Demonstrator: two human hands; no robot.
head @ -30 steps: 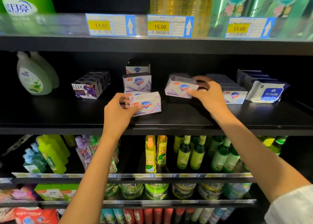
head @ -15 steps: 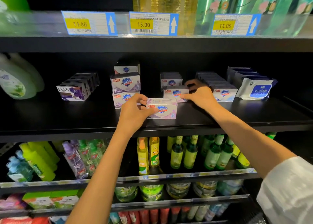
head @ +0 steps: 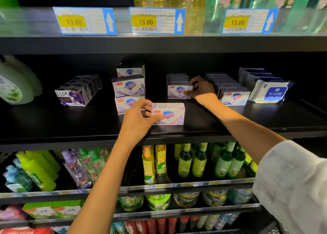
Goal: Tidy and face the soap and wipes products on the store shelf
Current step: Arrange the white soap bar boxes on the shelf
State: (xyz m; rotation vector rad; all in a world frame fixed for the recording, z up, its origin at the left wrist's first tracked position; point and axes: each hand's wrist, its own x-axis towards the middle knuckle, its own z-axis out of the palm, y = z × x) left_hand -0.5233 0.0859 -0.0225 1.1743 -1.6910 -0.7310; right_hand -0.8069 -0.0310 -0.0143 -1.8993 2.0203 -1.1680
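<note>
Left hand [head: 137,119] pinches the light, rigid pink soap box [head: 169,113] by its end; right hand [head: 200,90] rests flat-fingered against the row's front box [head: 178,92].

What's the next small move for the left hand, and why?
Probably slide the pink soap box back, toward the row the right hand is squaring. The left hand holds it alone near the shelf edge, ahead of every other row.
</note>
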